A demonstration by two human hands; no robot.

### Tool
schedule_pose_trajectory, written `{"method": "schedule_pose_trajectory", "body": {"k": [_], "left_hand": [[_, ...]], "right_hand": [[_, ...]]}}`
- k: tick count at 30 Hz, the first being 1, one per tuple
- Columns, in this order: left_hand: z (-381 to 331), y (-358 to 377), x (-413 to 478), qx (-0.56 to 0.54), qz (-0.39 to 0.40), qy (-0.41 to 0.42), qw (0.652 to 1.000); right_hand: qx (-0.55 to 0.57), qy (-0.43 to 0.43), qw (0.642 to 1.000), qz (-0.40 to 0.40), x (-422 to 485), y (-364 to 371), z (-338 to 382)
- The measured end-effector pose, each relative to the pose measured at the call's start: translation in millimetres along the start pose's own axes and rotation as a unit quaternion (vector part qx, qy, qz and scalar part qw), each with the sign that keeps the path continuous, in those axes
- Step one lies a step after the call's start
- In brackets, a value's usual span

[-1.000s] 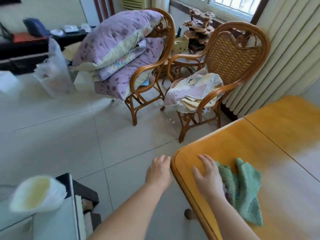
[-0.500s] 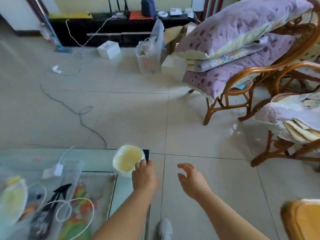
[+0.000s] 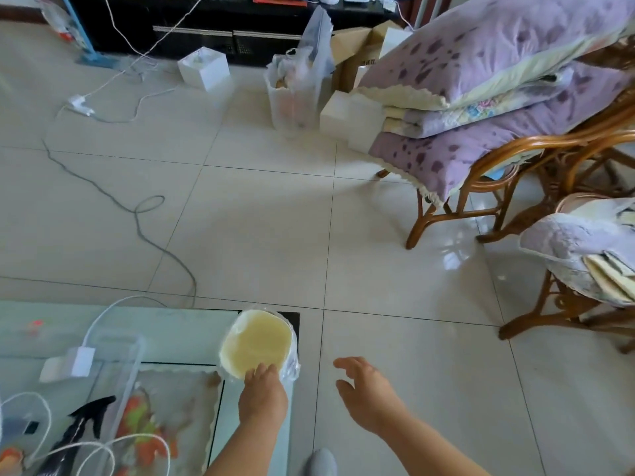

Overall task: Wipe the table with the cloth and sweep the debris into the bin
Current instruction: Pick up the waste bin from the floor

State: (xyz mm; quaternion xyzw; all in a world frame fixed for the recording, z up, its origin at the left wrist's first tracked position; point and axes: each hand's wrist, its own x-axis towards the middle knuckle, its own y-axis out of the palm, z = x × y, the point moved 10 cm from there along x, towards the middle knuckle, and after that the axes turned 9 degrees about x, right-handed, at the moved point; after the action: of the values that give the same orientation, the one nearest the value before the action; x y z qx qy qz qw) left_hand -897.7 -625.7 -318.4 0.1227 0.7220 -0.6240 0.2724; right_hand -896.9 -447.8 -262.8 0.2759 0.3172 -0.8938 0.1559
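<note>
Pale yellow bin (image 3: 256,343): at the glass surface's (image 3: 171,324) corner, mouth tilted toward camera.
Left hand (image 3: 263,395): grip pinching the bin's near rim, bin at 12 o'clock.
Right hand (image 3: 369,393): grip spread, empty, farther off.

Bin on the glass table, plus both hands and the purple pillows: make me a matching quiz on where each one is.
Things:
1. bin
2. left hand
3. right hand
4. purple pillows

Places:
A. stacked on a rattan chair
B. open above the floor tiles
C. at the glass table's corner
D. gripping the bin's rim

Pairs: 1-C, 2-D, 3-B, 4-A
</note>
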Motion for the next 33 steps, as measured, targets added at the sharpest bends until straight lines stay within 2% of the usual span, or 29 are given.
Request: {"method": "schedule_pose_trajectory", "body": {"k": [8,13,16,18,21,24,25,27,30,33], "left_hand": [[-46,-52,7,0.058,-0.020,0.050,0.997],[-154,-88,-38,0.098,-0.081,0.224,0.966],[-222,-105,-83,0.100,-0.137,0.347,0.922],[-269,-112,-120,0.106,-0.166,0.450,0.871],[-321,-114,-162,0.139,-0.214,0.541,0.801],[-374,-112,-192,0.127,-0.198,0.597,0.767],[-391,-110,-197,0.123,-0.170,0.598,0.774],[-421,-115,-204,0.075,-0.103,0.553,0.824],[-456,-140,-203,-0.031,-0.129,0.455,0.881],[-497,-120,-200,0.041,-0.096,0.406,0.908]], "right_hand": [[0.049,0.047,0.996,-0.057,3,-48,-16],[0.156,0.132,0.965,-0.164,-30,-116,-46],[0.184,0.197,0.930,-0.249,-69,-168,-82],[0.230,0.228,0.901,-0.289,-101,-202,-109],[0.298,0.238,0.866,-0.323,-138,-238,-138],[0.322,0.251,0.842,-0.353,-170,-266,-170],[0.325,0.251,0.837,-0.363,-177,-273,-180],[0.313,0.249,0.831,-0.387,-195,-290,-202],[0.293,0.244,0.821,-0.425,-212,-313,-229],[0.290,0.227,0.809,-0.458,-230,-337,-250]]}}
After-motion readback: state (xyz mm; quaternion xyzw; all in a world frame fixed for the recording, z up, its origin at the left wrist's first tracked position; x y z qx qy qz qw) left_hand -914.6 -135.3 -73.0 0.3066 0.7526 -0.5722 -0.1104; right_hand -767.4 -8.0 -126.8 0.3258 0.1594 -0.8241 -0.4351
